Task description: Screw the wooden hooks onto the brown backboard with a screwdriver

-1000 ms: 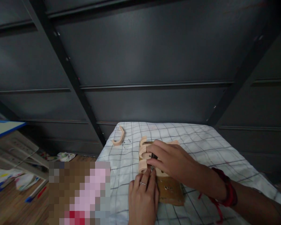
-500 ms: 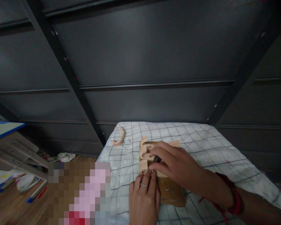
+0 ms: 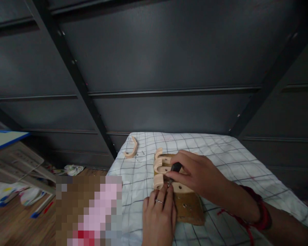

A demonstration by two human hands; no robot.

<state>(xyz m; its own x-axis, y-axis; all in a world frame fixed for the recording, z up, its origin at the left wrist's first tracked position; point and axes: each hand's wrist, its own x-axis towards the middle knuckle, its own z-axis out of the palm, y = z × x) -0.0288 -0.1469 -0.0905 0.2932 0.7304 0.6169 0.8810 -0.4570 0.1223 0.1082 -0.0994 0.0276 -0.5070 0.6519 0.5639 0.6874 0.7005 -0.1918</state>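
My right hand (image 3: 197,171) grips a screwdriver (image 3: 176,167) by its dark handle, tilted so that the shaft points down and left. The tip comes down by the fingertips of my left hand (image 3: 159,213), which wears a ring. Those fingers press on the nearest pale wooden hook (image 3: 182,188), about a small screw at its curved end. This hook lies across a brown wooden board (image 3: 191,213). Two similar hooks, among them the middle hook (image 3: 158,165), sit farther up the board, partly covered by my right hand.
A loose wooden hook (image 3: 135,149) lies at the far left of the checked cloth (image 3: 213,145), with a few screws (image 3: 143,152) beside it. Dark metal panels (image 3: 169,112) rise behind. A blue-edged table (image 3: 7,138) stands at left, and a blurred-out patch covers the floor's middle.
My right hand has shifted slightly right and tilted the screwdriver, baring more of its handle and the hook's hole. My left hand stays at the hook. The view has moved slightly.
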